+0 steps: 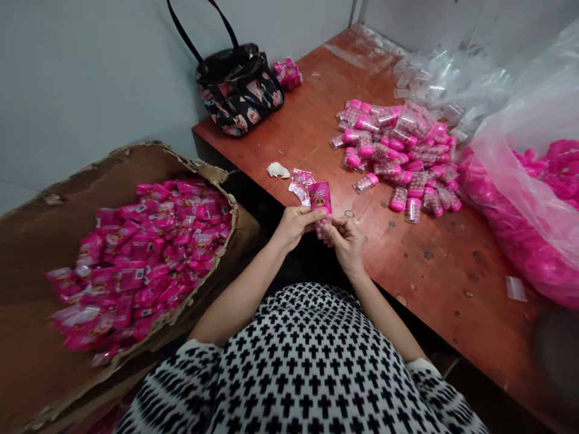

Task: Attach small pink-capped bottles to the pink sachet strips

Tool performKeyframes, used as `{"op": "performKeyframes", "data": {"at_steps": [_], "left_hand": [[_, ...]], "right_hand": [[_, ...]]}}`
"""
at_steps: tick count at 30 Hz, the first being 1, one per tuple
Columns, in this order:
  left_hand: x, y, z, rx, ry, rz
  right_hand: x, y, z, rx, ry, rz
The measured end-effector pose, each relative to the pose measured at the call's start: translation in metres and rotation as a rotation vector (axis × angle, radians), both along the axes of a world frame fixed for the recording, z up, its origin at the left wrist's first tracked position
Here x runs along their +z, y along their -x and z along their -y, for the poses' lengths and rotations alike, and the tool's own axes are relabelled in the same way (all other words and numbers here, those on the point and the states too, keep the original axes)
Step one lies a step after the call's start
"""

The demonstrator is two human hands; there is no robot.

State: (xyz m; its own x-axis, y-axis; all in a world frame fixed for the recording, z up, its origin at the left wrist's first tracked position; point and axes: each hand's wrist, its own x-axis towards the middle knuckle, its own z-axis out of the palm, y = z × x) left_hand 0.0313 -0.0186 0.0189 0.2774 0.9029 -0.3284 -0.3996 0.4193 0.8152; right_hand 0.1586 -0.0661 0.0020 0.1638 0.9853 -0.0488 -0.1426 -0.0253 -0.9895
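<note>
My left hand [296, 223] and my right hand [346, 238] meet over the near edge of the red-brown table [452, 265]. Both pinch a small pink printed packet [320, 198] standing upright between them, with a clear candy container partly inside it below. My left fingers grip its left side, my right fingers close on its lower end. A few empty pink packets [300, 181] lie on the table just beyond it. A heap of clear pink-capped candy containers [398, 157] lies further right.
A torn cardboard box [58, 241] at my left holds several filled pink packets [145, 253]. A black floral bag [237, 90] sits at the table's far corner. A large clear plastic sack of pink pieces [534, 199] fills the right. A white crumpled scrap [277, 170] lies nearby.
</note>
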Motion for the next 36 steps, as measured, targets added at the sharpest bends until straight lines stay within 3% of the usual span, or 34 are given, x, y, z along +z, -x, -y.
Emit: {"op": "performKeyframes", "data": {"at_steps": [7,13,18,25,31,36], "left_hand": [[0.004,-0.014,0.016,0.182,0.014,-0.026],[0.001,-0.014,0.020,0.170,0.097,0.175],[-0.001,-0.014,0.016,0.157,0.136,0.166],[0.003,-0.017,0.024,0.149,0.056,0.039],[-0.001,-0.019,0.033,0.123,0.057,0.115],[-0.001,-0.011,0.028,0.143,0.125,0.206]], "right_hand": [[0.001,-0.003,-0.002,0.021,0.101,-0.116],[-0.005,-0.001,0.002,-0.031,-0.050,0.028],[-0.010,-0.002,0.005,-0.011,-0.079,0.130],[-0.001,0.001,0.005,-0.044,0.043,-0.105],[0.002,0.001,0.006,-0.097,0.015,-0.056],[0.005,0.001,0.010,0.066,0.011,-0.121]]}}
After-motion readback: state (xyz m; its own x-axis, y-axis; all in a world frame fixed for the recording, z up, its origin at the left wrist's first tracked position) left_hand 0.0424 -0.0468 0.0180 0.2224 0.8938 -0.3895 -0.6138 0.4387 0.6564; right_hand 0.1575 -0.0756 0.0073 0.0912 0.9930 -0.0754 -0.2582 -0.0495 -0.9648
